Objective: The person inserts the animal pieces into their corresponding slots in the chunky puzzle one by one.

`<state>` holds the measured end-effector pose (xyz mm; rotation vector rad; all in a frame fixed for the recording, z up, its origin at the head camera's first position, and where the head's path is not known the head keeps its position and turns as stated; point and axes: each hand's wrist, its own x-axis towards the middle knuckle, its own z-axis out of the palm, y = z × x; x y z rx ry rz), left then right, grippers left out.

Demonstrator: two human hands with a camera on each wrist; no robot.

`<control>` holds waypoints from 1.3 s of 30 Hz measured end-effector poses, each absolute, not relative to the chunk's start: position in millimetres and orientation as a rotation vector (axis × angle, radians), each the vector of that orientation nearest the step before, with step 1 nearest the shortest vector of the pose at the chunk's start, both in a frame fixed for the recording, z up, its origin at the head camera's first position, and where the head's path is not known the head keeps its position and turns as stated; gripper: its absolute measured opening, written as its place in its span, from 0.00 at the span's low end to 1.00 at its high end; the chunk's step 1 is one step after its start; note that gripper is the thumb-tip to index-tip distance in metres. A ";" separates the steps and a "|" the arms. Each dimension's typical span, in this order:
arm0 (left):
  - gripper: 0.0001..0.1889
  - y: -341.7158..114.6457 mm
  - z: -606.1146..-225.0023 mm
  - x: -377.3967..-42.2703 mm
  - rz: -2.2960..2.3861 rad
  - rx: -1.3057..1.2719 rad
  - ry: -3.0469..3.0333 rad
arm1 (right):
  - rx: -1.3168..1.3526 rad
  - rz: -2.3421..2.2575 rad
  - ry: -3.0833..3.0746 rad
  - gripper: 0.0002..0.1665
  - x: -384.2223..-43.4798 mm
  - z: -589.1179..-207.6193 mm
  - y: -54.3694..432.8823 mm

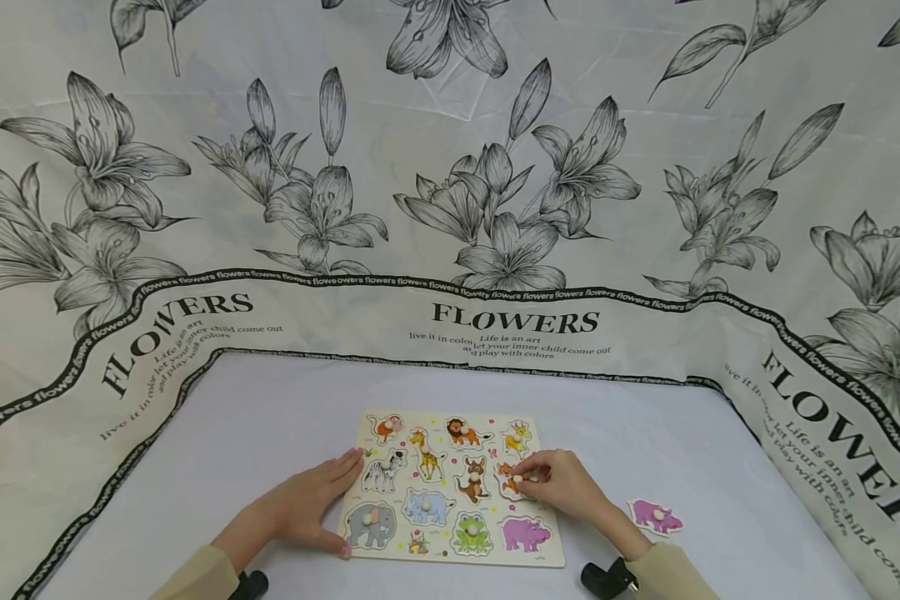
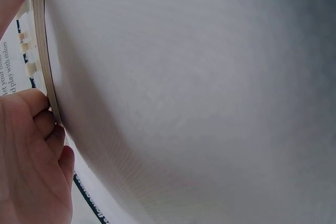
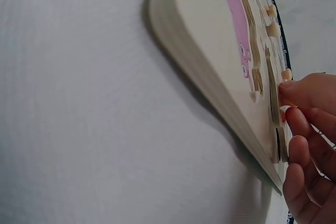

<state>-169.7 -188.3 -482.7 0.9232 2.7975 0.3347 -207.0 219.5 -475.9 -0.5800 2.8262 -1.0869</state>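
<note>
A pale wooden animal puzzle board (image 1: 482, 517) lies on the white cloth. My left hand (image 1: 300, 502) rests along its left edge, fingers stretched out at the side and thumb near the lower-left corner; the left wrist view shows the fingertips (image 2: 44, 109) against the board's side. At the right edge, my right hand (image 1: 567, 483) pinches a small orange animal puzzle piece (image 1: 507, 481) between thumb and index finger, over its place on the board. The fingers cover part of that piece. In the right wrist view the other fingers (image 3: 298, 148) curl loosely beside the board.
A purple hippo piece (image 1: 655, 516) lies on the cloth right of the board. The board's purple hippo recess (image 1: 526, 534) shows its printed picture. Knobbed pieces such as the elephant (image 1: 371, 527), frog (image 1: 471, 537) and lion (image 1: 465, 432) sit in it. Flower-printed fabric (image 1: 525, 333) rises behind.
</note>
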 end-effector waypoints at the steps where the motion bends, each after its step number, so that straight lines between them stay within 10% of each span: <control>1: 0.62 -188.1 -482.4 -169.6 0.335 0.928 2.798 | -0.583 -1.087 2.826 0.07 -206.9 -476.1 219.7; 39: 0.62 -190.0 -485.4 -170.4 0.315 0.986 2.825 | -0.649 -1.108 2.800 0.07 -204.1 -479.5 223.2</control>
